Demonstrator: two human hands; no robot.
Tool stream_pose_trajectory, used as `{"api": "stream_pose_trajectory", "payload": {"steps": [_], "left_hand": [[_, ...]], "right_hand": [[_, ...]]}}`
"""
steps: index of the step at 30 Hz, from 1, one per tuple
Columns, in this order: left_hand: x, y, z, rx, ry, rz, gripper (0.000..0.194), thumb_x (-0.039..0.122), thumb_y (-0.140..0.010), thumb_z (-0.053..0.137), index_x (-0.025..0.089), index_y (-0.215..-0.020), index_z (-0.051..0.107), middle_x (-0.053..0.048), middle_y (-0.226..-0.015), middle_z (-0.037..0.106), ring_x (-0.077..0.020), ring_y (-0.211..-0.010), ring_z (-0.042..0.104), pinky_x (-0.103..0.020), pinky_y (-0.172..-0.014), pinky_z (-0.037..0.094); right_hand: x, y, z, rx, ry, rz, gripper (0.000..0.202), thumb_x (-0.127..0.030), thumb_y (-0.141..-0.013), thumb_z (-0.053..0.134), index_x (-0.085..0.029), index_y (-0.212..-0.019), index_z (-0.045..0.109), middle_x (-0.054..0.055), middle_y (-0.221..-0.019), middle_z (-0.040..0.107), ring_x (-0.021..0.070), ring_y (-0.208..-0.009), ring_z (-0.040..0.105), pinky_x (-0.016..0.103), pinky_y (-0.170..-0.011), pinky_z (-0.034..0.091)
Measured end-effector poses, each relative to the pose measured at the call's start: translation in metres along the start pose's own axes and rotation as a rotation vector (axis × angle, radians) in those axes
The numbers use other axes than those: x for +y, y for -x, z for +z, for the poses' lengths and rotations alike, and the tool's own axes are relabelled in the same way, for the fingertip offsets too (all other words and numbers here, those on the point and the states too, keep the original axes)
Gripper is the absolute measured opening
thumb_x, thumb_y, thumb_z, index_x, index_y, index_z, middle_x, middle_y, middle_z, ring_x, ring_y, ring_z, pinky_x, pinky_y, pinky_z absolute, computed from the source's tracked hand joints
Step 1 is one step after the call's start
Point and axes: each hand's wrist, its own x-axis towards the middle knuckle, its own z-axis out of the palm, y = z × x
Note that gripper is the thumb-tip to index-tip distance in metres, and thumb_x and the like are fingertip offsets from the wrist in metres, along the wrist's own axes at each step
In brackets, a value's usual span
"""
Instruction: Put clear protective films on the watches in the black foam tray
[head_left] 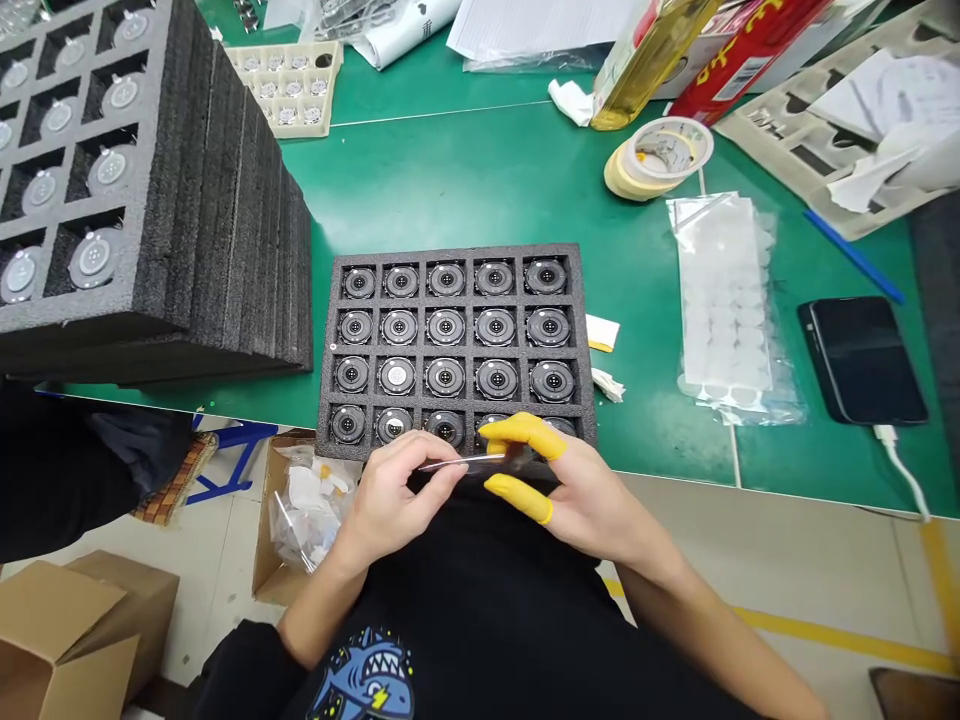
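Observation:
My left hand (409, 490) pinches a thin, flat, pale sheet (472, 461), seen nearly edge-on, between thumb and fingers. Facing it, my right hand (555, 480) wears yellow finger cots on thumb and fingers, which stand apart around the sheet's far end. I cannot make out the dark patch between those fingers. Just beyond both hands lies a black foam tray (457, 248) with round, dark watch-back-like parts in its pockets. One part (397, 376) in the second column carries a white disc, and the part (394, 426) below it shows some white too. My hands hide some of the nearest row.
Tall stacked foam trays (217, 220) stand at left. On the green table (465, 165) are tape rolls (660, 158), a bagged sticker sheet (727, 300), a phone (866, 360) on a cable and a beige parts tray (326, 90). Below sits a waste box (270, 575).

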Motion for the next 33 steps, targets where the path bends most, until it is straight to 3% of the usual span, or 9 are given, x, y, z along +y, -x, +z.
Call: {"api": "stream_pose_trajectory", "payload": {"steps": [7,10,16,20,24,27,28,30,33], "left_hand": [[-0.001,0.000,-0.001,-0.023,0.025,0.115,0.011,0.029,-0.108,0.072,0.020,-0.102,0.076,-0.007,-0.097,0.082,-0.0185,-0.088,0.077,-0.029,-0.081,0.062],[0.000,0.001,-0.002,-0.023,0.020,0.095,0.017,0.034,-0.104,0.078,0.020,-0.111,0.075,-0.007,-0.099,0.081,-0.0183,-0.086,0.075,-0.028,-0.077,0.062],[0.000,0.000,0.002,0.036,0.007,0.121,0.004,0.023,-0.106,0.074,0.020,-0.102,0.074,-0.005,-0.093,0.080,-0.0161,-0.084,0.075,-0.025,-0.075,0.061],[-0.001,-0.002,0.002,0.025,0.006,0.175,0.009,0.025,-0.108,0.072,0.019,-0.100,0.074,-0.006,-0.091,0.080,-0.0171,-0.083,0.076,-0.028,-0.076,0.061],[-0.002,-0.004,0.000,0.001,0.029,0.148,0.017,0.032,-0.110,0.069,0.019,-0.101,0.075,-0.007,-0.092,0.081,-0.0190,-0.084,0.076,-0.031,-0.076,0.061],[-0.003,-0.003,0.001,-0.047,0.091,0.121,0.029,0.043,-0.112,0.065,0.019,-0.101,0.077,-0.008,-0.093,0.082,-0.0203,-0.085,0.077,-0.033,-0.079,0.062],[-0.002,-0.003,0.001,-0.068,0.115,0.105,0.035,0.050,-0.111,0.065,0.019,-0.102,0.078,-0.009,-0.094,0.082,-0.0212,-0.086,0.077,-0.033,-0.080,0.062],[-0.001,-0.002,0.002,-0.094,0.144,0.048,0.043,0.059,-0.108,0.068,0.018,-0.104,0.079,-0.011,-0.096,0.083,-0.0225,-0.087,0.077,-0.034,-0.080,0.062],[0.000,-0.003,0.001,-0.072,0.158,-0.067,0.038,0.054,-0.108,0.070,0.019,-0.097,0.078,-0.009,-0.092,0.081,-0.0208,-0.083,0.075,-0.032,-0.076,0.061]], "right_hand": [[-0.002,-0.001,0.006,0.003,-0.151,0.016,0.004,-0.026,-0.111,0.064,-0.025,-0.109,0.068,0.004,-0.096,0.075,0.0170,-0.082,0.072,0.028,-0.074,0.061],[-0.002,-0.003,0.007,0.037,-0.168,-0.004,0.009,-0.023,-0.112,0.062,-0.025,-0.107,0.069,0.003,-0.092,0.074,0.0161,-0.079,0.070,0.027,-0.072,0.058],[-0.003,-0.001,0.009,0.058,-0.165,-0.023,0.002,-0.026,-0.110,0.067,-0.026,-0.112,0.068,0.002,-0.095,0.075,0.0162,-0.081,0.072,0.027,-0.073,0.061],[-0.001,0.005,0.012,0.051,-0.163,0.012,0.028,-0.037,-0.106,0.076,-0.027,-0.130,0.064,0.004,-0.104,0.077,0.0178,-0.084,0.076,0.030,-0.077,0.066],[0.001,0.004,0.013,0.049,-0.152,-0.077,0.037,-0.042,-0.102,0.082,-0.028,-0.133,0.065,0.006,-0.105,0.079,0.0211,-0.088,0.076,0.035,-0.079,0.067],[0.000,-0.001,0.013,0.104,-0.178,-0.117,0.012,-0.033,-0.107,0.075,-0.028,-0.116,0.071,0.004,-0.094,0.078,0.0197,-0.083,0.074,0.033,-0.076,0.064],[-0.001,-0.003,0.013,0.130,-0.191,-0.095,0.004,-0.031,-0.109,0.070,-0.027,-0.109,0.072,0.003,-0.091,0.078,0.0189,-0.081,0.073,0.032,-0.075,0.063],[-0.005,-0.006,0.014,0.186,-0.210,0.019,0.019,-0.033,-0.112,0.064,-0.026,-0.097,0.072,0.003,-0.087,0.076,0.0179,-0.077,0.071,0.031,-0.072,0.061],[-0.013,-0.009,0.015,0.182,-0.307,0.246,0.037,-0.052,-0.111,0.066,-0.023,-0.088,0.072,0.003,-0.081,0.074,0.0173,-0.072,0.069,0.030,-0.068,0.059]]}}
